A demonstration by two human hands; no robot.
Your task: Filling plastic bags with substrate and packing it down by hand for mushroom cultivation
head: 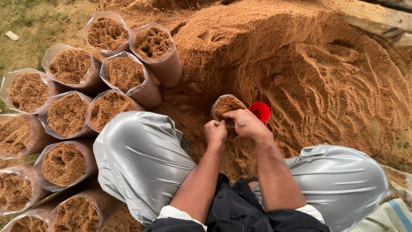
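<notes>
A small clear plastic bag [226, 105] filled with brown sawdust stands in front of me at the foot of a big sawdust heap [309, 68]. My left hand [215, 132] pinches the bag's near rim. My right hand [244, 123] grips the rim beside it, on the right side. A small red cup [260, 111] lies in the sawdust just right of the bag, behind my right hand. Both forearms reach out between my knees, which are covered in shiny grey trousers [141, 159].
Several filled clear bags of sawdust [68, 114] stand upright in rows on the left, close against my left knee. Grass [30, 21] shows at the top left. A striped cloth [397, 210] lies at the lower right.
</notes>
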